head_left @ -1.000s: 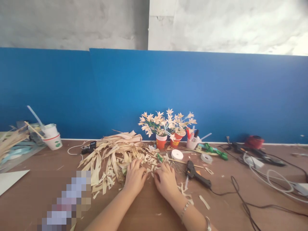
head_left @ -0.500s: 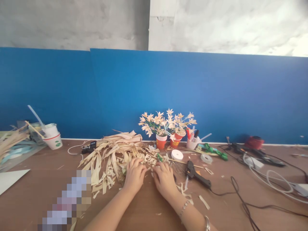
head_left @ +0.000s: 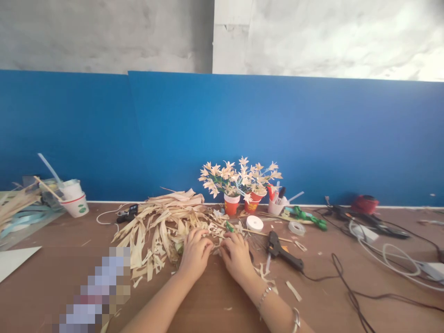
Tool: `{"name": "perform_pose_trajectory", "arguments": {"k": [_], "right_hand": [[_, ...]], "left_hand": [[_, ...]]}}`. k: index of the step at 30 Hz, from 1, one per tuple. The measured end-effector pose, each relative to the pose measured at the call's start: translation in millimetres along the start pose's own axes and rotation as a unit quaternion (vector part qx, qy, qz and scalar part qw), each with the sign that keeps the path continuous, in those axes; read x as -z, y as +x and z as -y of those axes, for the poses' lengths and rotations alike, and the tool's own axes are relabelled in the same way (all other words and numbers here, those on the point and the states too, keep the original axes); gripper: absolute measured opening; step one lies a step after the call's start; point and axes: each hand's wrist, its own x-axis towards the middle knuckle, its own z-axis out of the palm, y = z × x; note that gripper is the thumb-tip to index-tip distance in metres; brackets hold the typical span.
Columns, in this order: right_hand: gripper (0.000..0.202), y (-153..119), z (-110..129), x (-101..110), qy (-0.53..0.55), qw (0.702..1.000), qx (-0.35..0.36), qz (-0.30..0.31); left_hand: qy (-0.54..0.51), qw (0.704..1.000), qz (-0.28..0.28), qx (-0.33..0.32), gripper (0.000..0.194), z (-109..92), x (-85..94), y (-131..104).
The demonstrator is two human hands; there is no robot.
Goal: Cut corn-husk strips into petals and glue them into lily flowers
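My left hand (head_left: 194,253) rests palm down at the right edge of a pile of dried corn husks (head_left: 161,226), fingers loosely bent and a little apart. Level with it, my right hand (head_left: 236,255) lies palm down too, its fingers slightly spread and curved, among small pale scraps. A few husk bits (head_left: 215,251) lie in the narrow gap between the two hands. Neither hand shows anything gripped, though the undersides of the fingers are hidden. Just beyond the fingers is a small green piece (head_left: 229,226). A black glue gun (head_left: 282,252) lies right of my right hand.
Pale star-shaped flowers stand in red cups (head_left: 231,205) by the blue partition (head_left: 222,129). Near them are a white roll (head_left: 255,224), a tape roll (head_left: 297,228) and a cup of tools (head_left: 275,207). Cables (head_left: 350,286) cross the right side; a white cup (head_left: 75,206) stands left.
My right hand's fingers have drawn in slightly and bent a little more. My left hand has hardly moved. The whole view has shifted a few pixels; the things on the table stay put.
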Motion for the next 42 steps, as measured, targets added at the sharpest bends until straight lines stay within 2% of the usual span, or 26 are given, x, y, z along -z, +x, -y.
{"name": "perform_pose_trajectory", "arguments": {"k": [2, 4, 8, 11, 12, 14, 16, 19, 22, 25, 29, 36, 42], "right_hand": [[0.010, 0.1, -0.6, 0.9, 0.001, 1.000, -0.007, 0.001], [0.012, -0.2, -0.8, 2.5, 0.001, 1.000, -0.010, 0.005], [0.016, -1.1, 2.0, 6.0, -0.007, 0.999, 0.012, 0.029], [0.019, -1.4, 5.3, 6.0, -0.014, 0.998, 0.029, 0.044], [0.019, -1.4, 6.1, 5.5, -0.017, 0.998, 0.031, 0.050], [0.017, -1.1, 7.1, 4.5, -0.024, 0.997, 0.027, 0.061], [0.013, -0.7, 7.2, 4.0, -0.026, 0.997, 0.021, 0.068], [0.010, -0.1, 6.3, 4.6, -0.015, 0.998, 0.018, 0.059], [0.012, 0.2, 5.2, 5.8, 0.006, 0.999, 0.019, 0.039], [0.012, -0.1, 5.2, 6.3, 0.033, 0.999, 0.038, 0.022], [0.012, -0.9, 6.5, 5.6, 0.062, 0.996, 0.068, 0.005], [0.012, -1.1, 7.0, 5.1, 0.071, 0.995, 0.067, -0.016], [0.012, -1.2, 16.7, 4.3, 0.040, 0.997, 0.039, -0.051]], "left_hand": [[0.010, 1.000, -0.013, 0.004, 0.018, 0.0, 1.4, 0.5], [0.032, 0.998, -0.049, 0.036, 0.017, 3.0, 3.8, 1.5], [0.094, 0.970, -0.158, 0.157, 0.015, 21.1, 9.9, 3.5], [0.107, 0.947, -0.204, 0.223, 0.013, 34.6, 13.7, 4.9], [0.110, 0.939, -0.221, 0.238, 0.016, 36.1, 14.7, 5.4], [0.115, 0.936, -0.237, 0.235, 0.032, 33.0, 16.4, 6.3], [0.112, 0.957, -0.212, 0.165, 0.039, 23.8, 17.0, 6.3], [0.083, 0.989, -0.122, 0.030, 0.028, 7.4, 14.4, 3.6], [0.048, 0.998, -0.033, -0.027, 0.023, -2.4, 9.6, -1.1], [0.030, 0.999, 0.011, -0.037, 0.023, -4.6, 6.5, -4.1], [0.017, 0.999, 0.021, -0.040, 0.018, -3.8, 6.1, -3.8], [-0.003, 1.000, 0.008, -0.024, 0.016, -5.8, 5.3, -3.1], [-0.005, 0.999, -0.035, 0.014, 0.015, -15.5, -0.5, -3.5]]}}
